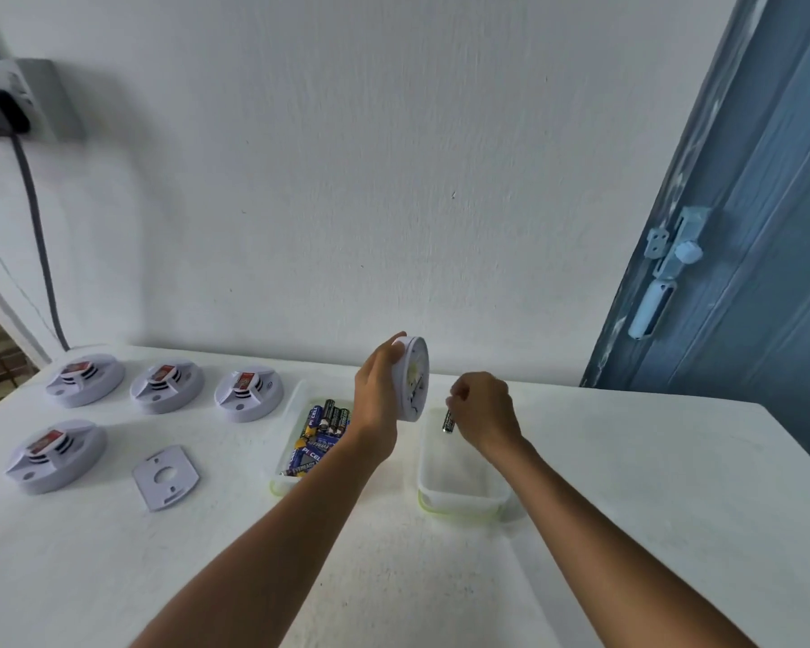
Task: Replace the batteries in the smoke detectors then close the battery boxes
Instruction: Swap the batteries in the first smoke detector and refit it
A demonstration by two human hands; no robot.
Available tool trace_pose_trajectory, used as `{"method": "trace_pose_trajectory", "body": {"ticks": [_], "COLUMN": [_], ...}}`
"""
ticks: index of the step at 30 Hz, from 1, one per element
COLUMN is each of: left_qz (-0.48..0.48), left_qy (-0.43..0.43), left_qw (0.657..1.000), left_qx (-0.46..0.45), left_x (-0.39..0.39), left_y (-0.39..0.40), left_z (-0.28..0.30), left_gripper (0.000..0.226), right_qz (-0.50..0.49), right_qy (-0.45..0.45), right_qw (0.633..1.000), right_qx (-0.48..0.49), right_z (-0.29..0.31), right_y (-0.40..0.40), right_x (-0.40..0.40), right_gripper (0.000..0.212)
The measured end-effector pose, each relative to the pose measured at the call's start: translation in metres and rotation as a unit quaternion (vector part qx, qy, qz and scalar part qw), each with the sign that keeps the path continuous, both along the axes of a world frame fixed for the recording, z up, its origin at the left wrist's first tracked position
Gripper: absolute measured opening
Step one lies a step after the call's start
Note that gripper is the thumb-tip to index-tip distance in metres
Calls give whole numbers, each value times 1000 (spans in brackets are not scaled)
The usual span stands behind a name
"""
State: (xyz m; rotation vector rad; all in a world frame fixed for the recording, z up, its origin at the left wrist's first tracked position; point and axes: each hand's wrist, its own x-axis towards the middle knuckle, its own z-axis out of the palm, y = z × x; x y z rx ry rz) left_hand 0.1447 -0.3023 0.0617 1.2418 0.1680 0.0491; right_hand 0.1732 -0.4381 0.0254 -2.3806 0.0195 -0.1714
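My left hand (376,395) grips a white round smoke detector (415,381), tilted on edge above the table with its back facing right. My right hand (485,411) pinches a dark battery (449,420), held upright over the far end of a clear plastic box (459,500) with a green rim that shows nothing inside. A second clear box (291,413) to the left holds several dark and blue batteries (321,434). Several more white smoke detectors lie on the left of the table, among them one (249,395) beside the battery box and one (56,456) at the front left.
A loose white mounting plate (165,477) lies on the white table (394,554) in front of the detectors. A white wall stands close behind. A blue door (744,226) with a latch is at the right. A wall socket with a grey cable (38,226) hangs at the left.
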Motion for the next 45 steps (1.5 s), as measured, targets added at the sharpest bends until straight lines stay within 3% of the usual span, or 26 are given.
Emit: {"method": "trace_pose_trajectory", "body": {"ticks": [4,8,10,13,15,17,25,33,39,42,45], "left_qz": [0,-4,-12,-33,-50,-59,-57,-56,-84,-87,-58], "left_qy": [17,26,27,25,31,41,74,105,123,114,113], "left_qw": [1000,999,999,998,996,994,992,987,975,976,981], "left_qx": [-15,-23,-31,-51,-73,-84,-91,-108,-167,-163,-144], "left_x": [0,2,2,2,1,0,1,4,5,5,6], "left_y": [8,16,18,19,19,17,14,18,27,28,30], "left_z": [-3,-6,-6,-7,-9,-8,-7,-5,-5,-7,-9], "left_gripper": [37,36,35,25,26,30,52,44,46,48,53], "right_qz": [6,22,9,-1,58,107,135,129,222,158,46], "right_qy": [56,81,90,19,-35,-49,-121,-169,-195,-219,-175], "right_qw": [995,994,996,989,978,975,976,970,950,951,965], "right_qx": [-84,-72,-14,148,198,190,123,115,98,147,191], "right_z": [-12,-7,-3,9,19,26,32,30,22,21,25], "right_y": [11,13,10,9,13,20,24,32,23,22,18], "right_x": [12,9,5,-9,-23,-34,-49,-56,-56,-52,-42], "right_gripper": [24,43,37,11,13,17,17,14,28,16,4]}}
